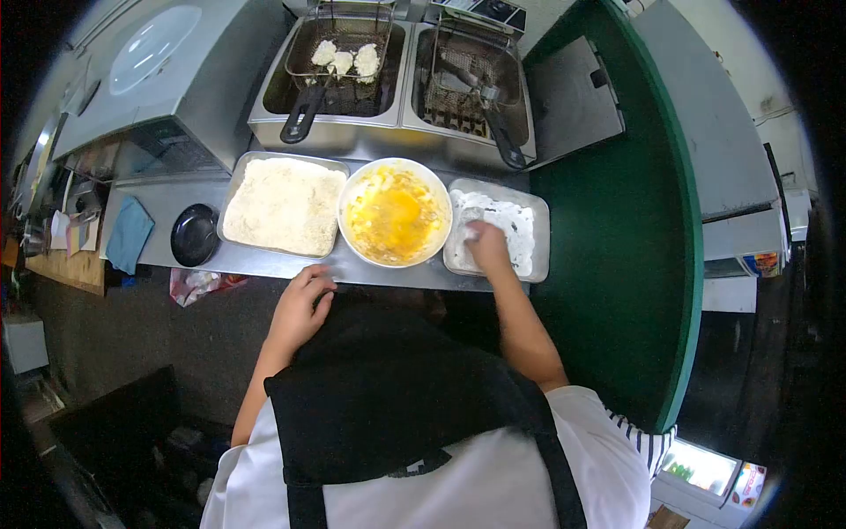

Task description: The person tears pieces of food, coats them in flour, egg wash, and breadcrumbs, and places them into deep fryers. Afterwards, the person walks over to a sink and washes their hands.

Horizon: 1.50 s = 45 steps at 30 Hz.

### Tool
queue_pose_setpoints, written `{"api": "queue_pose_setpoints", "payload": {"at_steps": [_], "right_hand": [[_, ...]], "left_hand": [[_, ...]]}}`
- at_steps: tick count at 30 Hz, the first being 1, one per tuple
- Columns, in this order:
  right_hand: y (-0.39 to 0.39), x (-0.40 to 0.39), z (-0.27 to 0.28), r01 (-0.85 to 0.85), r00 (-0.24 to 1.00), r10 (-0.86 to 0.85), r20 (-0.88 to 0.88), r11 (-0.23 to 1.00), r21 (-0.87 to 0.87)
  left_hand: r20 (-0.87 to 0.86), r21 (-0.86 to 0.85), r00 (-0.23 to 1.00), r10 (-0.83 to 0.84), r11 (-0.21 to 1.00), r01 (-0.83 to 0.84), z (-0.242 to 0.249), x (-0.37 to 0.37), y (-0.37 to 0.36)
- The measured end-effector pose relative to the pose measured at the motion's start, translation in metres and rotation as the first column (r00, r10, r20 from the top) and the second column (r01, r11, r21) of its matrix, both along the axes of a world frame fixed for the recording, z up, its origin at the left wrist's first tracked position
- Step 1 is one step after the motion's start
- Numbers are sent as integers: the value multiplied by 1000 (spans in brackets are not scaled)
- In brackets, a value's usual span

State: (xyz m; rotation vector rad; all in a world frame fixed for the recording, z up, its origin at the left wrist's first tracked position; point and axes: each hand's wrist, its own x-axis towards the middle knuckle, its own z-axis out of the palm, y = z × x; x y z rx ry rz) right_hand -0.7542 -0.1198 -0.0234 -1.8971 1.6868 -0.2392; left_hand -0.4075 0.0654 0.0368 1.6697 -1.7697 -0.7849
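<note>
My right hand (486, 247) is over the metal tray of white flour (520, 231), its fingers bent down around something pale that I cannot make out. My left hand (304, 304) rests at the counter's front edge, fingers apart, holding nothing. Between the trays stands a white bowl of beaten egg (394, 214). Left of it lies a metal tray of breadcrumbs (284, 204), just beyond my left hand. Several pale coated pieces (345, 60) sit in the left fryer basket (308, 88).
A double fryer (352, 132) stands behind the trays, with a second basket (471, 79) on its right side. At the left are a black bowl (195, 234) and a blue cloth (130, 234). A green partition (617, 203) rises on the right.
</note>
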Motion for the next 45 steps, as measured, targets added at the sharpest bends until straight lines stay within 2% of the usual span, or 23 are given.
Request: {"api": "queue_pose_setpoints", "payload": {"at_steps": [2,5,6,9,12,15,19,20,23,28,31,32,34,36,38,40,43,45], "right_hand": [[-16,-7,4,71,997,-69,21,994,-83],[-40,-18,-10,54,998,-57,-6,960,-276],[-43,-16,-9,56,991,-83,-103,968,-245],[-46,-8,-3,22,968,-55,-243,990,-136],[-45,-10,15,107,991,-112,-78,992,-65],[-34,-24,28,81,997,-80,15,971,-225],[-32,-55,3,88,993,-101,-59,977,-195],[-34,-62,-1,158,983,-168,-77,979,-129],[-28,-73,14,225,967,-234,-101,970,-92],[-24,-70,47,261,958,-252,136,964,-48],[-19,-24,79,192,914,-145,378,978,-87],[-16,2,92,205,918,-164,361,976,-78],[-32,33,75,80,943,-62,327,996,-43],[-39,77,63,-3,988,15,156,997,-82],[-32,120,51,-66,998,64,-14,954,-292],[-22,155,34,-221,962,162,-221,935,-276],[2,184,13,-517,824,442,-356,843,-150],[1,182,3,-506,835,429,-344,844,-176]], "left_hand": [[20,-6,1000,4,1000,-3,-3,0,3],[28,7,1000,10,1000,-10,-5,-2,6],[28,15,999,16,1000,-16,-4,-3,7],[9,14,999,33,999,-33,0,-5,10],[-5,6,998,56,998,-56,-2,-5,16],[-3,16,996,86,996,-86,-3,-5,24],[3,5,996,94,996,-94,-3,2,27],[5,-4,995,97,995,-97,-2,4,28],[5,-9,995,102,995,-102,0,10,30],[16,14,992,123,992,-124,-5,28,37],[14,23,992,129,991,-129,-3,40,41],[12,17,992,129,992,-129,-4,44,42],[9,7,992,127,992,-127,-2,51,42],[8,-2,992,125,992,-125,4,58,41],[11,-18,995,100,995,-100,3,67,40],[8,-21,996,84,996,-84,1,74,39],[6,-22,997,78,997,-78,0,85,39],[13,-39,997,70,997,-70,-2,93,41]]}}
